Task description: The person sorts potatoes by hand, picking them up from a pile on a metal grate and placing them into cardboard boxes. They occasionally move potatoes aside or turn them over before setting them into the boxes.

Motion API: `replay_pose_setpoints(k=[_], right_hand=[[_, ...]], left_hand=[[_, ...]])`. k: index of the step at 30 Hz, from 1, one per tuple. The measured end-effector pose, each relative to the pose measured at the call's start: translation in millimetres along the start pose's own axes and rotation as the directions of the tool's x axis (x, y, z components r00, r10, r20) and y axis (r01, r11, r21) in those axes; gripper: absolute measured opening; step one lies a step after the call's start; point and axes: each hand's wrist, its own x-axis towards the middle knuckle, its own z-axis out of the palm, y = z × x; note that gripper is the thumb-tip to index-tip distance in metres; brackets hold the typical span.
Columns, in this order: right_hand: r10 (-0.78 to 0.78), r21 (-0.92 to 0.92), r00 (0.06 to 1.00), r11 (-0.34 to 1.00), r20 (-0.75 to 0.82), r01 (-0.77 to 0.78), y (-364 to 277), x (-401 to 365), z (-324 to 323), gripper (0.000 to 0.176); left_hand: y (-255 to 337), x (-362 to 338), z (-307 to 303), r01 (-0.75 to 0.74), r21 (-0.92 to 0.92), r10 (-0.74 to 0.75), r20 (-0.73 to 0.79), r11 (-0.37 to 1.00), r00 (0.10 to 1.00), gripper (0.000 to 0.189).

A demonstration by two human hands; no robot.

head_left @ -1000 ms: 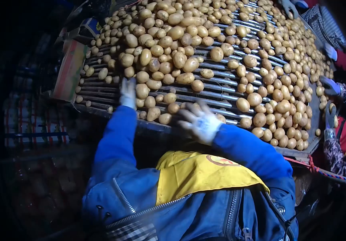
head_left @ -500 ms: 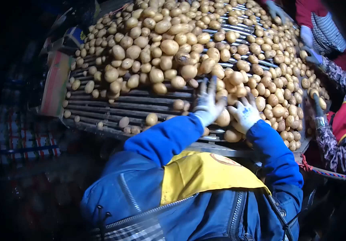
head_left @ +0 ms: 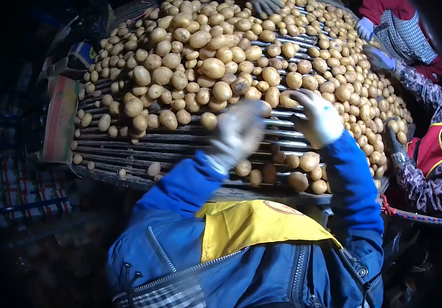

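My left hand, in a whitish glove with darker fingertips, is smeared by motion over the slatted table, just in front of the potato heap. What its fingers hold, if anything, is lost in the blur. In a white glove, my right hand curves with thumb and fingers apart, its fingertips right at an oblong potato. Bare slats show between the two hands. Nearer my body, several loose potatoes lie along the front edge.
A cardboard box stands at the table's left end. At the right, gloved hands of other people reach over the potatoes, and another gloved hand shows at the far edge. A braided rope runs off at front right.
My hands have moved apart: the left toward the left, the right farther from my body. Potatoes between them have shifted, baring slats. A gloved hand has appeared at the far edge.
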Motion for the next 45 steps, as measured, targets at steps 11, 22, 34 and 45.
replay_pose_setpoints(k=[11,22,34,45], right_hand=[[-0.021,-0.044,0.985,0.999,0.169,0.029,-26.5,77.3,115.6,0.055],[0.337,0.915,0.859,-0.265,0.385,-0.306,21.9,-24.2,64.3,0.06],[0.432,0.723,0.855,-0.683,0.287,0.102,36.3,-70.5,28.1,0.049],[0.749,0.952,0.627,-0.017,0.215,-0.307,78.3,-61.6,3.5,0.027]], left_hand=[[-141.8,124.2,-280.7,0.454,0.345,-0.334,-0.355,0.821,0.873,0.062],[-124.6,116.2,-190.8,0.699,-0.333,-0.767,-0.146,0.633,0.625,0.067],[-118.5,112.0,45.0,0.694,0.02,-0.675,0.256,0.72,0.692,0.076],[-94.8,86.2,95.7,0.533,-0.02,-0.503,0.307,0.846,0.808,0.054]])
